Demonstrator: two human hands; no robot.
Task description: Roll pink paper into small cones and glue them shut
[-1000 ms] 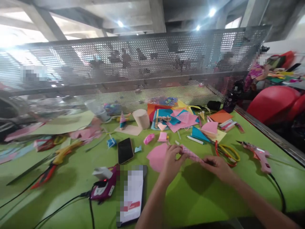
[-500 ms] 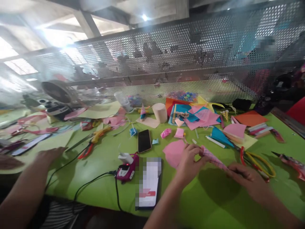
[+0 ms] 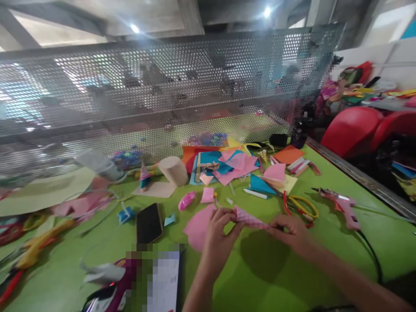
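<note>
A pink checked paper cone (image 3: 251, 219) is stretched between my two hands above the green table. My left hand (image 3: 219, 234) grips its wide end at the left, thumb and fingers pinched on the rim. At the narrow tip on the right, my right hand (image 3: 289, 232) pinches the paper. Beside and partly behind my left hand lies a pink paper piece (image 3: 197, 227). Yellow-and-red-handled scissors (image 3: 302, 207) lie just beyond my right hand.
A pink glue gun (image 3: 346, 208) with a black cord lies at the right. Coloured papers (image 3: 240, 167), a paper roll (image 3: 173, 170) and a small cone figure (image 3: 144, 177) stand farther back. Phones (image 3: 148, 223) and pliers (image 3: 32, 249) are at the left.
The view has turned to the right, bringing the glue gun and red chairs further in. Another person's arm at the left has left the view. Both hands still hold the cone.
</note>
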